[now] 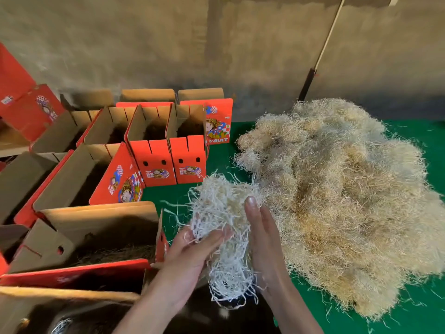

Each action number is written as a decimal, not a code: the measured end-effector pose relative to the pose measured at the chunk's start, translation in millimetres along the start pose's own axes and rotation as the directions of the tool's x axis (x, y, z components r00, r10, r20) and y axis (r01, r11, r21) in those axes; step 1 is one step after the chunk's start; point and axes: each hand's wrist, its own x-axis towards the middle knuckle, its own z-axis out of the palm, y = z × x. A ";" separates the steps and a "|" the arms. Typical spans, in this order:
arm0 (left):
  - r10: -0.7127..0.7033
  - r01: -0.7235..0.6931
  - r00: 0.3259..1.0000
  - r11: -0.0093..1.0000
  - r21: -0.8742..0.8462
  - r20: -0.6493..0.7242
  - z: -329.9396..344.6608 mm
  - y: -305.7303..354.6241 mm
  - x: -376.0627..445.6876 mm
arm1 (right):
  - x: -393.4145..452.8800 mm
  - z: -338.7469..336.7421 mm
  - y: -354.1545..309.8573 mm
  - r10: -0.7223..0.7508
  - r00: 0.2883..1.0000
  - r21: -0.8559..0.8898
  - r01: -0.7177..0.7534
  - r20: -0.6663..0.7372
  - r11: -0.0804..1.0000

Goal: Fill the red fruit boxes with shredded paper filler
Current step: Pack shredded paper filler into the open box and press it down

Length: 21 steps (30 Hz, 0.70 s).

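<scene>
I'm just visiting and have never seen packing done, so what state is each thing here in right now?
Left hand: fingers curled round the paper clump.
Right hand: fingers straight, pressed flat against the clump.
Paper clump: held between both hands, above the table.
Paper pile: heaped loose on the green table.
Nearest red box: open, some filler inside.
Two back boxes: open, upright, contents too dark to tell.

My left hand (192, 256) and right hand (262, 239) are showing bare, with no gloves or rings. Both forearms are showing bare too, no sleeves reaching them. My right thumbnail is looking short and unpainted.
</scene>
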 end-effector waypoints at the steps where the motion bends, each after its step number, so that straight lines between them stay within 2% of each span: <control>1: 0.015 -0.014 1.000 1.000 0.024 -0.022 3.6 -6.7 2.8 | -0.6 4.0 -0.2 -0.042 0.998 -0.023 0.041 -0.047 0.999; 3: 0.009 -0.007 0.997 1.000 0.028 -0.080 8.2 -16.7 8.8 | 2.1 7.7 2.9 -0.101 0.986 -0.032 0.098 -0.134 0.995; 6: 0.012 0.000 0.998 0.986 0.169 -0.068 11.0 -20.1 7.9 | 6.5 8.6 4.0 -0.084 0.985 0.001 0.085 -0.153 0.996; 7: 0.027 -0.014 0.997 0.985 0.169 -0.070 10.4 -18.9 6.4 | 6.8 7.8 4.1 -0.075 0.986 0.024 0.080 -0.150 0.997; 10: 0.148 -0.137 0.981 0.986 0.091 -0.127 9.2 -21.1 10.5 | 4.3 6.1 8.9 -0.104 0.978 0.044 0.114 -0.182 0.992; 12: 0.274 -0.242 0.948 0.951 0.193 -0.162 3.9 -19.0 15.9 | 1.8 3.5 12.3 -0.071 0.977 0.116 0.096 -0.200 0.989; 14: 0.353 -0.284 0.907 0.916 0.284 -0.229 -8.3 -15.2 21.4 | 3.0 -6.6 13.8 -0.017 0.973 0.218 0.069 -0.229 0.973; 16: 0.370 -0.290 0.887 0.911 0.293 -0.275 -17.8 -12.3 23.3 | 5.2 -15.6 14.9 -0.003 0.965 0.222 0.064 -0.263 0.973; 19: 0.389 -0.289 0.886 0.889 0.356 -0.251 -26.4 -14.0 21.0 | 6.7 -22.9 10.9 -0.032 0.962 0.160 0.077 -0.272 0.984; 21: 0.356 -0.289 0.886 0.925 0.246 -0.297 -39.2 -10.1 21.7 | 9.8 -34.8 7.8 -0.109 0.949 0.145 0.158 -0.294 0.977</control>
